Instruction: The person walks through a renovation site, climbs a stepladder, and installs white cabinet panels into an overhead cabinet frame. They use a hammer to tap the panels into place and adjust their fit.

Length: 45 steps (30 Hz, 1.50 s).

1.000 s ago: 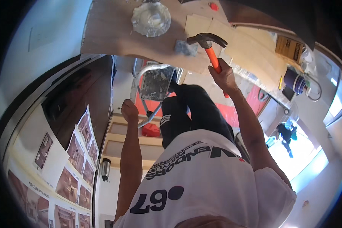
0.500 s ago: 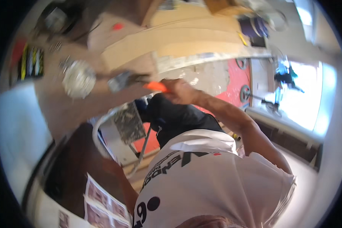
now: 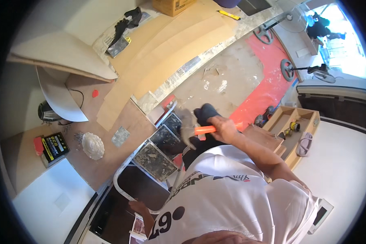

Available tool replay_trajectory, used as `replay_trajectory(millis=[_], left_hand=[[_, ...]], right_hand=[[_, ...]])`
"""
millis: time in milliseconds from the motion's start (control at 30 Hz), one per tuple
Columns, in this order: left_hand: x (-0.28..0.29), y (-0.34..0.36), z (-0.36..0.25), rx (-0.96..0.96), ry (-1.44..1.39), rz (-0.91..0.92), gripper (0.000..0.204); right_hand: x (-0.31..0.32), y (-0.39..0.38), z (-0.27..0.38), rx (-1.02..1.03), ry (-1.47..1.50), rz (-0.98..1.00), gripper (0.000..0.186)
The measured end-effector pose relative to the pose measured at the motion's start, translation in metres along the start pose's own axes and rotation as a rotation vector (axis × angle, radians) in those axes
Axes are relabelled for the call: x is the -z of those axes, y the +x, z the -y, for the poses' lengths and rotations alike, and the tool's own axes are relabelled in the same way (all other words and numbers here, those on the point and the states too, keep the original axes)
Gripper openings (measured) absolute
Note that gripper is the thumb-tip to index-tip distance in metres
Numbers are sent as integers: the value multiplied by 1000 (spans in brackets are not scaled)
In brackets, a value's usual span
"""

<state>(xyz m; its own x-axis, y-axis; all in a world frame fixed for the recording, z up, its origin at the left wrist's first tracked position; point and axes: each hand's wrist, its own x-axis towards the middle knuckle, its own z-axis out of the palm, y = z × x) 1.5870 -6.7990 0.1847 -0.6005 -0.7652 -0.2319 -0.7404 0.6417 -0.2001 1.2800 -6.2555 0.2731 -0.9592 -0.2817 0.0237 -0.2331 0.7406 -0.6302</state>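
Note:
My right hand (image 3: 225, 130) is closed around the orange handle (image 3: 205, 129) of a hammer, held in front of my body above the stepladder's side. Its grey metal head (image 3: 187, 131) points left and is slightly blurred. Lower down, my left hand (image 3: 139, 206) is at the white tubular rail (image 3: 118, 179) of a stepladder, with the fingers seemingly wrapped round it. Worn, paint-spotted treads (image 3: 155, 160) of the stepladder show between my hands. Printed picture sheets (image 3: 139, 225) lie just below my left hand, partly hidden by my arm.
On the wooden surface at left are a pale round pad (image 3: 92, 146), a black-and-yellow tin (image 3: 55, 148) and a flat grey piece (image 3: 120, 136). A paper-covered counter (image 3: 162, 53) runs behind. An open wooden drawer (image 3: 295, 130) stands at right. Red sheeting (image 3: 268, 73) covers part of the floor.
My right hand has drawn the hammer away from the wooden surface, rightward and down toward my body. The view has shifted, and my left hand now shows at the stepladder rail.

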Motion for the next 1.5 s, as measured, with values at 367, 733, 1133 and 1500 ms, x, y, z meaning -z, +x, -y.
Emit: replay_trajectory(millis=[367,733,1133,1500], left_hand=[[-25,3,-206,-348,-66,36,31],[-138,-177,-683,-1011,-495,589,36],[-101,-182,-957,-637,-168,896,14],[-130,-432,-1294,-1445,208,752,40]], right_hand=[[68,-174,-238,-723,-162,115,17],[3,-329,-495,-1634,526,-295,33],[-60,-430,-514,-2066,1120,-709,34],[100,-376,-587,-2185,1168,-710,34]])
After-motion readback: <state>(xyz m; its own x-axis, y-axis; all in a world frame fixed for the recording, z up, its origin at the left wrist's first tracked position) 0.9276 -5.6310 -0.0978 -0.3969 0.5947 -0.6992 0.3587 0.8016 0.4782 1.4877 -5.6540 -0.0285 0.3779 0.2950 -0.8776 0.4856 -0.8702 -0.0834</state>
